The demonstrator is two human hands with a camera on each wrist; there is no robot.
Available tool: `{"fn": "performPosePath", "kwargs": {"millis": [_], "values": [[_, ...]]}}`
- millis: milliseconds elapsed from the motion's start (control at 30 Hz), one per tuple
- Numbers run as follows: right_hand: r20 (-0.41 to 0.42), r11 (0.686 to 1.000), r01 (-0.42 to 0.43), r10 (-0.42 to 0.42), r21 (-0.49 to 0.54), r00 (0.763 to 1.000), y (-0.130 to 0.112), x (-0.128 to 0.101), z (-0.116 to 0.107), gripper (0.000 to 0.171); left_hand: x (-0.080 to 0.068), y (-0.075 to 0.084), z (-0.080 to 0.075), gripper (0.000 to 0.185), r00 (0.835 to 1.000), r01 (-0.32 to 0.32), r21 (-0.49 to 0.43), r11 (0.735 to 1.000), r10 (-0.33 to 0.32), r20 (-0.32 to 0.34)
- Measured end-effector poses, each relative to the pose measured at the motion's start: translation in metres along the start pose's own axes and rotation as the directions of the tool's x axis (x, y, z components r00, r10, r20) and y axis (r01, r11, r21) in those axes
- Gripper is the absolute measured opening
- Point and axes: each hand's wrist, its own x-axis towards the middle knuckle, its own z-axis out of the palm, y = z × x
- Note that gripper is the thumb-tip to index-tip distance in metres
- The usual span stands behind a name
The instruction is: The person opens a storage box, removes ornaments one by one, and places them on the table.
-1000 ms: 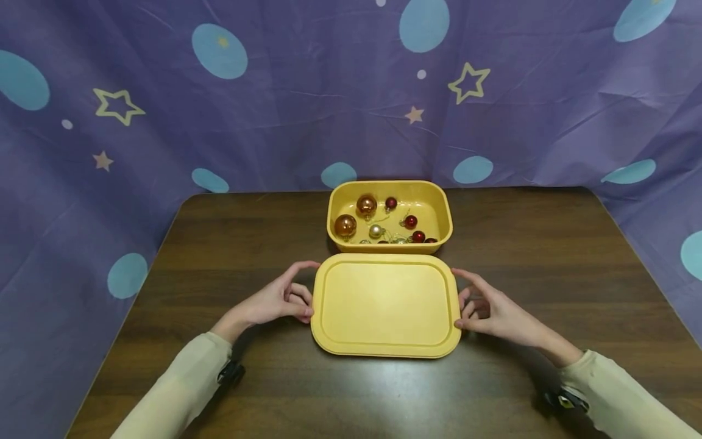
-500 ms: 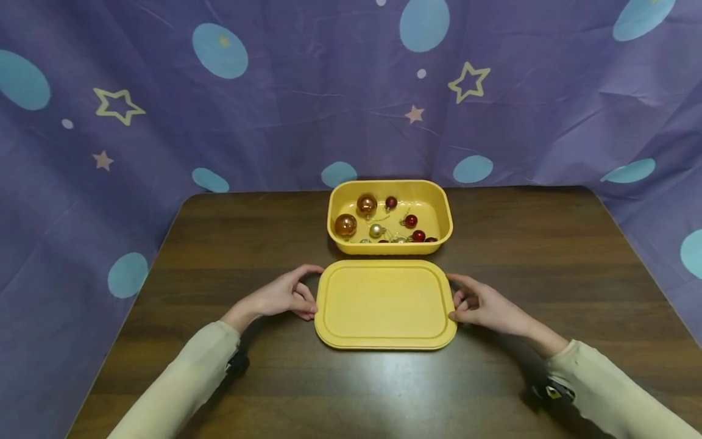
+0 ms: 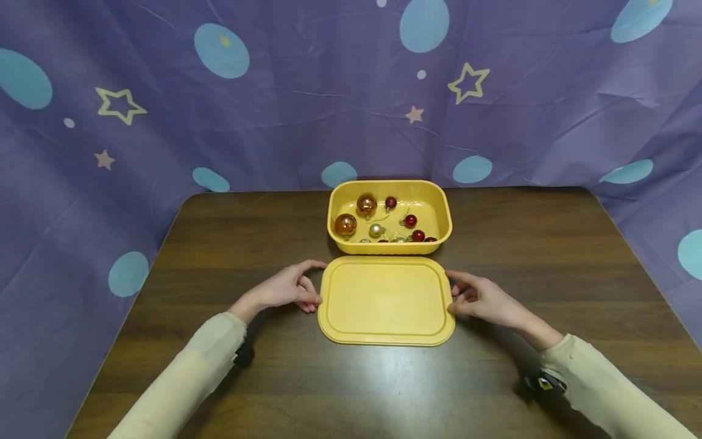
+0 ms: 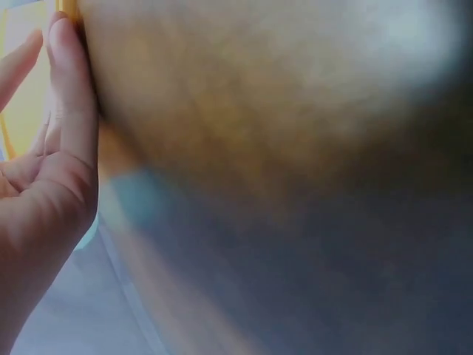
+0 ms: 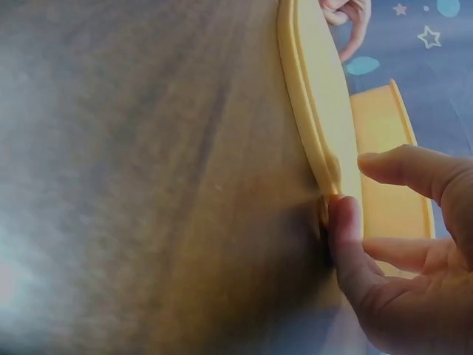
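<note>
A yellow rectangular lid (image 3: pixel 386 302) with rounded corners lies flat, low over the table, in front of the yellow box. My left hand (image 3: pixel 287 288) grips its left end, thumb near the front and index finger at the back corner. At the right end, my right hand (image 3: pixel 490 302) grips it the same way; the right wrist view shows the thumb tip (image 5: pixel 346 214) against the rim. Behind the lid stands the open box (image 3: pixel 389 249), holding two large amber baubles (image 3: pixel 345 225), several small red baubles (image 3: pixel 410 221) and a pale gold bauble (image 3: pixel 376 230). Its front wall hides some of them.
The dark wooden table (image 3: pixel 241 231) ends at a purple curtain (image 3: pixel 329 79) with stars and blue ovals, which hangs behind and along both sides. A dark device (image 3: pixel 244 353) is worn at the left wrist, another (image 3: pixel 545 383) at the right.
Both hands have lowered the lid toward the table, and it looks smaller than before. In the last half second it has shifted slightly toward the box. The box and baubles stay put.
</note>
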Motion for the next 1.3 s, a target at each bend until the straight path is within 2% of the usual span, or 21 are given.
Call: {"fn": "performPosePath", "kwargs": {"millis": [167, 367, 500, 667, 767, 967, 1133, 1300], "values": [[-0.011, 0.996, -0.005, 0.004, -0.095, 1.0, 0.003, 0.002, -0.01, 0.058, 0.004, 0.007, -0.01, 0.061, 1.0, -0.019, 0.07, 0.997, 0.021, -0.017], [-0.082, 0.987, 0.031, -0.045, -0.157, 0.996, 0.001, 0.004, -0.026, 0.044, 0.015, 0.012, -0.026, 0.056, 0.993, -0.075, 0.02, 0.997, 0.076, -0.091], [-0.131, 0.987, 0.027, -0.048, -0.161, 0.99, 0.0, 0.009, -0.033, 0.041, 0.023, 0.014, -0.032, 0.059, 0.979, -0.098, 0.001, 0.995, 0.096, -0.179], [-0.18, 0.992, 0.033, -0.054, -0.118, 0.982, 0.001, 0.015, -0.041, 0.037, 0.038, 0.02, -0.037, 0.067, 0.953, -0.128, 0.077, 0.989, 0.144, -0.265], [-0.216, 0.996, 0.055, -0.07, -0.076, 0.974, 0.002, 0.019, -0.046, 0.035, 0.051, 0.024, -0.038, 0.074, 0.941, -0.169, 0.115, 0.979, 0.194, -0.276], [-0.269, 0.993, 0.117, -0.118, -0.018, 0.956, -0.001, 0.027, -0.053, 0.033, 0.072, 0.035, -0.038, 0.084, 0.924, -0.258, 0.071, 0.964, 0.267, -0.273], [-0.326, 0.992, 0.124, -0.116, 0.006, 0.938, -0.005, 0.032, -0.056, 0.03, 0.083, 0.043, -0.039, 0.091, 0.92, -0.268, 0.094, 0.959, 0.283, -0.271], [-0.397, 0.987, 0.158, -0.138, 0.017, 0.907, -0.01, 0.038, -0.054, 0.027, 0.092, 0.043, -0.039, 0.096, 0.917, -0.257, 0.134, 0.957, 0.285, -0.278]]}}
